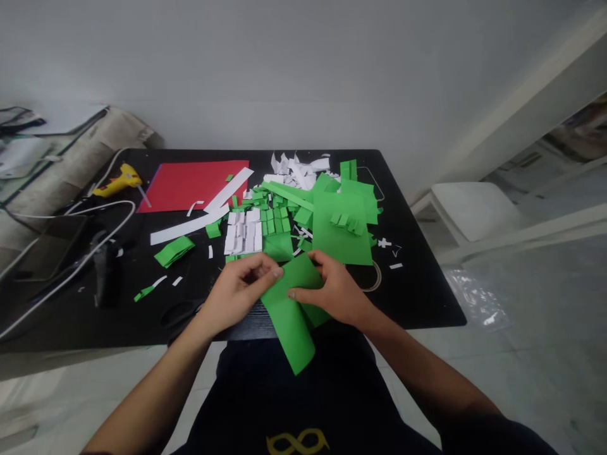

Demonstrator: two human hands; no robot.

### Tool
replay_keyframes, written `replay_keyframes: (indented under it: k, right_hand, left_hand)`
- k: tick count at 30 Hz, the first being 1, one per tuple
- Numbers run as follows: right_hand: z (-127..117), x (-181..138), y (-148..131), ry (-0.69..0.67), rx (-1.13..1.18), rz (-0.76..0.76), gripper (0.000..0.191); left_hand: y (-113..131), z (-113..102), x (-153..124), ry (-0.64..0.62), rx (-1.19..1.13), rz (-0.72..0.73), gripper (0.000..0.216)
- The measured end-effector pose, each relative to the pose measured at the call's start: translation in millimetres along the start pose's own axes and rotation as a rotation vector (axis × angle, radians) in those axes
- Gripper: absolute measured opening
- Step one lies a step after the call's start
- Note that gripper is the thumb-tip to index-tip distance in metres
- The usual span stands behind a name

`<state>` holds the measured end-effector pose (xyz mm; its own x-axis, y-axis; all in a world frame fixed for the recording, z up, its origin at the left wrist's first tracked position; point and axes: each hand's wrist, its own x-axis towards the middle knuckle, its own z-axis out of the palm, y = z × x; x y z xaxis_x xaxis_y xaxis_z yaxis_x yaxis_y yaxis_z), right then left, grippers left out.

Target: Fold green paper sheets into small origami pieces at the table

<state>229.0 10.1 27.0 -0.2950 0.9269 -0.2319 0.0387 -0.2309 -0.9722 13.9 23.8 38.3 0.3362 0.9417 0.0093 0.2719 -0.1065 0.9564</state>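
Between the two hands hangs a curved green sheet (pixel 290 335) — probably light, flexible and easily creased, so best held gently near its edges — with the left hand (pixel 243 289) pinching its upper left edge and the right hand (pixel 342 292) gripping it thumb-in-front opposite.

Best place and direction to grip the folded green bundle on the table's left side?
Probably the left end of the green bundle, coming from above and the left, pinched across its long edges: it looks layered, so that should hold the layers together. That end faces bare table, while a long white strip runs close along its far side.
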Motion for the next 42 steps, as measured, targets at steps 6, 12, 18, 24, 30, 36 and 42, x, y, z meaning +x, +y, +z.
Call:
replay_keyframes:
  k: [6,12,18,24,30,36,42]
  right_hand:
    - [-20.3,-3.1,1.9,-0.094,-0.043,0.096,0.057]
    - [-35.4,-5.8,6.2,-0.013,0.06,0.138,0.057]
    - [-35.0,-2.8,2.2,0.249,0.105,0.016,0.05]
    - [-28.6,-1.9,-20.6,-0.109,-0.078,-0.025,0.048]
    - [-13.0,4.1,-37.2,-0.291,-0.179,-0.173,0.038]
    - [-6.5,-0.6,-33.1,-0.091,-0.101,-0.223,0.032]
    - [-2.4,-8.2,-26.3,0.065,0.041,-0.154,0.03]
  left_hand:
    - [-4.4,-15.1,2.0,0.234,-0.096,-0.073,0.027]
    - [-13.3,-22.3,-4.5,0.341,-0.219,-0.177,0.025]
    - [-25.3,-30.5,-19.9,0.213,-0.221,-0.182,0.02]
    - [6.2,-35.0,-18.6,0.292,0.319,0.096,0.06]
    - [23.1,-20.9,-1.2,-0.211,0.188,0.007,0.069]
    - [10.3,-11.3,-4.6,-0.002,-0.011,-0.059,0.053]
    - [2.7,2.4,-17.4,0.192,-0.279,-0.166,0.049]
